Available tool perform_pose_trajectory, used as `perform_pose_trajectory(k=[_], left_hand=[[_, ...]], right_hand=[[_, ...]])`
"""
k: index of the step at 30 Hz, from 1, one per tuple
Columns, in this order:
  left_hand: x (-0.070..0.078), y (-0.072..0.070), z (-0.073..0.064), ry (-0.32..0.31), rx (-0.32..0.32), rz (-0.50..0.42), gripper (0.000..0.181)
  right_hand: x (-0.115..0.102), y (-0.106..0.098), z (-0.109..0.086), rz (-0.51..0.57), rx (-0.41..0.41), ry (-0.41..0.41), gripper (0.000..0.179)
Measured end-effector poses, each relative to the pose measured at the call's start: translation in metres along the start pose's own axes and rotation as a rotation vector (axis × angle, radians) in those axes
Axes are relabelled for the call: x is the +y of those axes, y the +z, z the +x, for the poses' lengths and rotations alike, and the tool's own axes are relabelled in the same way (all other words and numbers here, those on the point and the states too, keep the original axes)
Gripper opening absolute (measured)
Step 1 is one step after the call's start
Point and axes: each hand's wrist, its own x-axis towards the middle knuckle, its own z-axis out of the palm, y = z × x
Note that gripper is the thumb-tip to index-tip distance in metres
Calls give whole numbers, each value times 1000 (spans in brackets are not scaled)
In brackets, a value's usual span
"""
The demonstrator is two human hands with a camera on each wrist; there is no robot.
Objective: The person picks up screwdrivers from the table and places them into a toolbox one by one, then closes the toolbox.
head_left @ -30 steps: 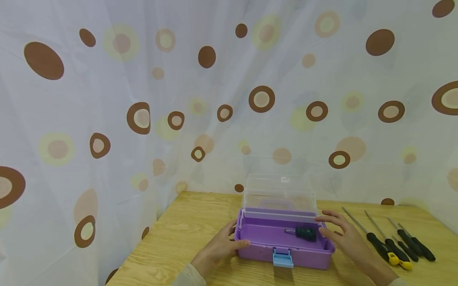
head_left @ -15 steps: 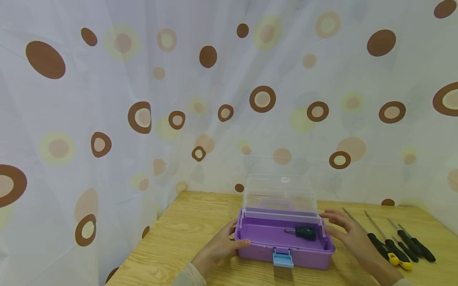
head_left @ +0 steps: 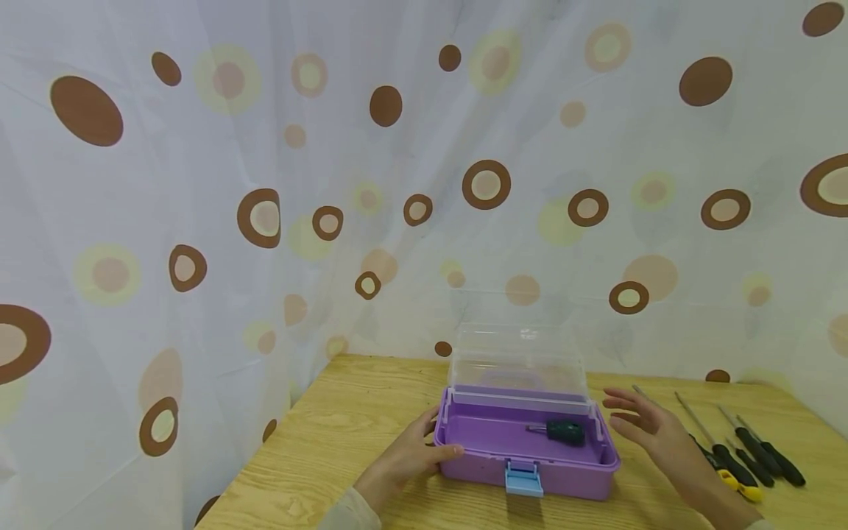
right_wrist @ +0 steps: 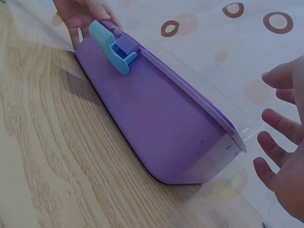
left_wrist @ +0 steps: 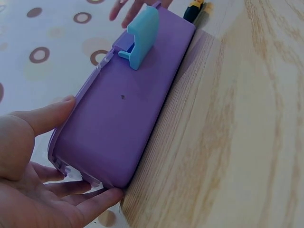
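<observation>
- Left hand (head_left: 412, 450) grips the purple box (head_left: 473, 469) by its left end.
- Right hand (head_left: 654, 434), fingers spread, just beside the right end.
- Purple box stands between left and right edges of the worktop (head_left: 331, 419).

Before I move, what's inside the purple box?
One dark-handled screwdriver lies in the purple box, toward its right end. The front wall hides the strip directly behind it.

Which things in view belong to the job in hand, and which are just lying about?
Job in hand:
box, gripped by the left hand
lid, open
screwdriver, inside the box
tools on the right, probably, since they resemble the screwdriver

Just surroundings:
table
sheet
</observation>
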Motion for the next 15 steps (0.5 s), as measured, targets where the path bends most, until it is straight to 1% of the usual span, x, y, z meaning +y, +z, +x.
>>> perform_pose_trajectory(k=[5,10,15], left_hand=[[0,1,0,-1,1,2,89],[0,0,0,0,2,0,88],[0,0,0,0,-2,1,88]], right_hand=[[4,-5,-1,8,11,-15,55],[4,-11,-5,-37,27,-16,54],[6,-19,-11,-62,14,-2,55]])
